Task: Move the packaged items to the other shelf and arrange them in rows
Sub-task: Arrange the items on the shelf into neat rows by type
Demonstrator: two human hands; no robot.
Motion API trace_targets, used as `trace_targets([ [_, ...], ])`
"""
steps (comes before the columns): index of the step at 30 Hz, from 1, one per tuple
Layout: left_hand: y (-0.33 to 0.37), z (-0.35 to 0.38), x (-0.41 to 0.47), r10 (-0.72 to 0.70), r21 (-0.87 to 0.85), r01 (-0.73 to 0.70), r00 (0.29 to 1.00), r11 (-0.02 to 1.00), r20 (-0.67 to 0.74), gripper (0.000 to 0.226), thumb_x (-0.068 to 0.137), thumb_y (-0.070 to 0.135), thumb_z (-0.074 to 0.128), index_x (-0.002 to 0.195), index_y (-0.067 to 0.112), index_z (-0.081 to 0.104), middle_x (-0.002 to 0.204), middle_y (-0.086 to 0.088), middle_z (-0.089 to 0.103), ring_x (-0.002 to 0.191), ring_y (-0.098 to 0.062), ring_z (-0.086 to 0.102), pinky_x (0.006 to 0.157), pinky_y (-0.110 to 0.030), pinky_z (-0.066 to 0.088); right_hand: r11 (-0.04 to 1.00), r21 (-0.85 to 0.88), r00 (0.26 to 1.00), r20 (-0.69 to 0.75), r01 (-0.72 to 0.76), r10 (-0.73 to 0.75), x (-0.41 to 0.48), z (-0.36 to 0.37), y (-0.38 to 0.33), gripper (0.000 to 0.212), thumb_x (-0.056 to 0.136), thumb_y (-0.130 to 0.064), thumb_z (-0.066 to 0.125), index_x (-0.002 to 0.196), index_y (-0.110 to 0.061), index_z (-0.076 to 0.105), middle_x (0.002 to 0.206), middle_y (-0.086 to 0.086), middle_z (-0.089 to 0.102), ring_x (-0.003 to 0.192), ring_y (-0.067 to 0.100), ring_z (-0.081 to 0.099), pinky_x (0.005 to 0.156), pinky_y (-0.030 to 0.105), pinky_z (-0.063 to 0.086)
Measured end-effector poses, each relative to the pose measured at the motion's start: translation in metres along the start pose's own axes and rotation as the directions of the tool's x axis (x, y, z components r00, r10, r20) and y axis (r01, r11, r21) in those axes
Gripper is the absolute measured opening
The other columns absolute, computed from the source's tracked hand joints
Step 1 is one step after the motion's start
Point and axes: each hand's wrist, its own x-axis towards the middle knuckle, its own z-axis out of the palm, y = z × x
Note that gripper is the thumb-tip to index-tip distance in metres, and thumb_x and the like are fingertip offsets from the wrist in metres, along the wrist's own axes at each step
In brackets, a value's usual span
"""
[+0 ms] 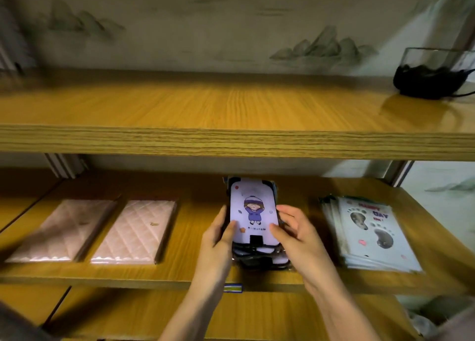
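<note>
Two wooden shelves (231,104) (195,271) against mountain-painted wall (231,32).

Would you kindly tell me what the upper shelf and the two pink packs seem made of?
Upper shelf: likely wood or wood-look laminate, glossy; grain lines and reflections show. Pink packs: possibly quilted faux leather under clear film; diamond pattern, shiny wrapper edges.

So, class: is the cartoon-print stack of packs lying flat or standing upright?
Lying flat: the cartoon-print stack lies face-up on the middle shelf, left hand and right hand gripping its sides.
</note>
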Motion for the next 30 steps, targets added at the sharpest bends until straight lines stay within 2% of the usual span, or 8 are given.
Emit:
trace_targets([
  [3,0.011,-0.023,0.005,-0.007,-0.02,0.006,0.999,1.0,-0.054,0.048,0.091,0.012,0.049,0.136,0.022,0.039,0.129,-0.001,0.056,0.116,-0.017,0.054,0.099,-0.036,0.044,0.998,-0.024,0.997,0.046,0.056,-0.054,0.002,0.024,-0.007,0.043,0.086,-0.011,0.061,0.123,-0.029,0.046,0.12,-0.01,0.053,0.107,0.003,0.049,0.085,0.013,0.038],
  [6,0.017,-0.051,0.013,-0.034,-0.012,0.033,0.998,0.999,-0.062,0.047,0.09,0.004,0.047,0.133,0.022,0.04,0.116,0.0,0.06,0.101,-0.012,0.058,0.079,-0.023,0.046,0.995,-0.088,0.994,0.106,0.045,-0.036,0.002,0.056,-0.013,0.045,0.086,-0.017,0.062,0.122,-0.036,0.043,0.101,-0.023,0.046,0.097,-0.001,0.043,0.07,0.01,0.038],
  [16,0.005,-0.095,0.032,-0.174,0.273,0.166,0.985,0.947,0.006,0.052,0.092,0.01,0.045,0.142,0.018,0.03,0.145,-0.001,0.038,0.131,-0.019,0.035,0.114,-0.038,0.024,0.941,-0.326,0.969,0.188,-0.094,0.162,-0.006,0.101,-0.021,0.064,0.095,-0.014,0.047,0.146,-0.031,0.014,0.152,-0.001,0.027,0.133,0.015,0.036,0.102,0.03,0.037],
  [21,0.0,-0.095,0.035,-0.157,0.362,0.125,0.986,0.924,0.061,0.049,0.096,0.008,0.038,0.143,0.017,0.025,0.144,0.0,0.038,0.13,-0.015,0.035,0.106,-0.026,0.027,0.902,-0.428,0.979,0.154,-0.056,0.134,-0.009,0.107,-0.012,0.066,0.096,-0.016,0.043,0.148,-0.029,0.004,0.154,-0.003,0.023,0.131,0.012,0.04,0.102,0.026,0.039],
  [24,0.0,-0.094,0.034,-0.062,0.465,0.004,0.992,0.885,0.11,0.037,0.095,-0.001,0.035,0.112,0.03,0.048,0.099,0.017,0.05,0.097,-0.001,0.045,0.075,0.0,0.035,0.867,-0.498,0.983,0.153,-0.011,0.1,-0.008,0.112,-0.008,0.063,0.097,-0.018,0.042,0.148,-0.03,0.006,0.154,0.0,0.023,0.132,0.015,0.04,0.106,0.031,0.039],
  [26,-0.005,-0.095,0.036,0.011,0.56,-0.075,0.993,0.825,0.116,0.042,0.092,-0.006,0.035,0.123,0.021,0.047,0.113,0.016,0.05,0.113,-0.001,0.041,0.09,0.0,0.027,0.854,-0.52,0.983,0.167,0.019,0.079,-0.009,0.109,-0.01,0.062,0.096,-0.017,0.043,0.148,-0.031,0.012,0.155,-0.003,0.02,0.137,0.015,0.033,0.11,0.033,0.034],
  [28,-0.009,-0.09,0.037,0.106,0.638,-0.143,0.99,0.756,0.096,0.055,0.089,-0.008,0.038,0.14,0.011,0.032,0.146,0.002,0.034,0.137,-0.009,0.022,0.112,-0.019,0.014,0.843,-0.532,0.985,0.17,0.075,0.02,-0.011,0.098,-0.014,0.056,0.096,-0.018,0.044,0.146,-0.03,0.021,0.154,-0.009,0.023,0.14,0.012,0.026,0.112,0.03,0.027],
  [30,-0.007,-0.078,0.033,0.151,0.578,-0.202,0.979,0.791,0.135,0.052,0.09,-0.005,0.041,0.138,0.013,0.034,0.142,0.006,0.035,0.134,-0.007,0.027,0.111,-0.021,0.02,0.843,-0.526,0.992,0.106,0.112,-0.065,-0.011,0.078,-0.016,0.05,0.095,-0.017,0.046,0.142,-0.029,0.032,0.15,-0.012,0.03,0.138,0.008,0.027,0.112,0.025,0.026],
])
